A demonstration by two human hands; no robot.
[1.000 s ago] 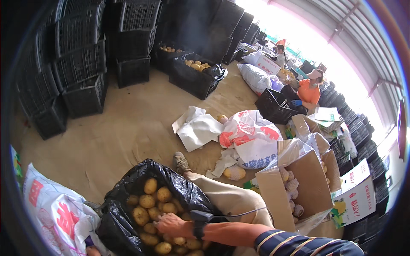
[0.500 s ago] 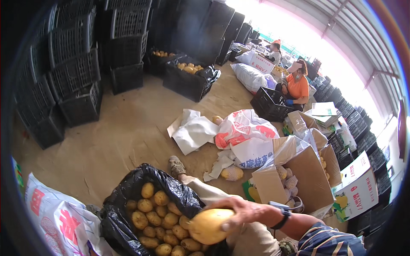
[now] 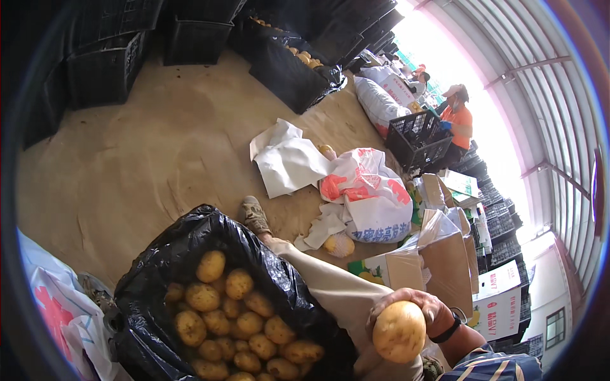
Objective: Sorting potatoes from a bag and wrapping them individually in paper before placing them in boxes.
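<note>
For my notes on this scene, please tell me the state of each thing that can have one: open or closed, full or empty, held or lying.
Right hand: closed around a round yellow fruit, lifted.
Left hand: not in view.
Black-lined crate: open, filled with yellow fruits.
Cardboard box: open, flaps up.
Printed white sack: lying crumpled on the floor.
White paper sheet: lying loose, creased.
Black crate near the seated person: upright, contents unclear.

Black stacked crates [image 3: 105, 70] line the far wall; crumpled white sacks [image 3: 365, 190] lie on the sandy floor [image 3: 146, 165]; an open cardboard box [image 3: 445, 267] sits right; a person in orange [image 3: 459, 124] works by a black crate [image 3: 419, 140].
</note>
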